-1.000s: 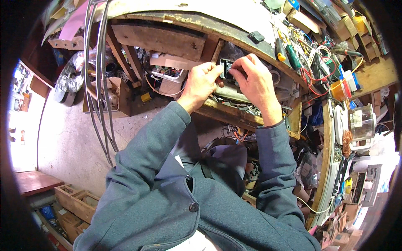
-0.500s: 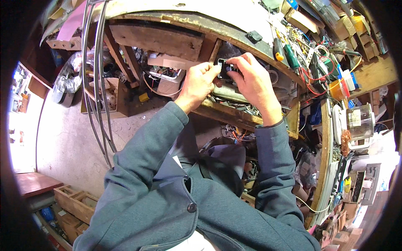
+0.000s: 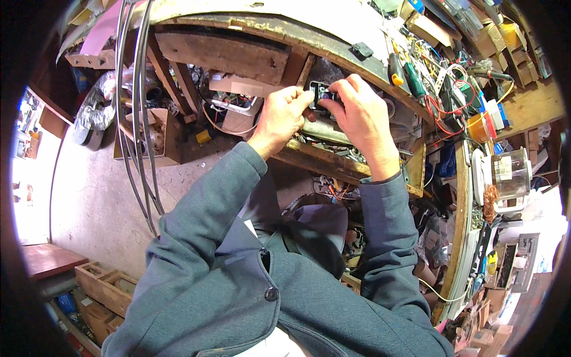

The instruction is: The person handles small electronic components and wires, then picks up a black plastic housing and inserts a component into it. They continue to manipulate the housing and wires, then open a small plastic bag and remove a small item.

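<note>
Between my hands is a small dark box-like part with a pale rim (image 3: 315, 87), too small to name exactly. My left hand (image 3: 278, 121) is closed, thumb and fingertips pinching its left side. My right hand (image 3: 364, 119) bends over it from the right, thumb and forefinger pressed close together at its right side. Whatever those right fingertips pinch is hidden. Both hands are above an open wooden drawer (image 3: 339, 168) filled with jumbled parts, among them a pale rounded length (image 3: 326, 132).
A workbench edge (image 3: 279, 37) curves beyond my hands. Screwdrivers (image 3: 413, 78) and red wires (image 3: 437, 119) lie right of it. Black cables (image 3: 135, 107) hang at the left, by a cardboard box (image 3: 163, 134). A clear jug (image 3: 511, 172) stands far right.
My right thumb and forefinger have drawn together and closed in on the small dark part. My left hand keeps its pinch, nearly unmoved.
</note>
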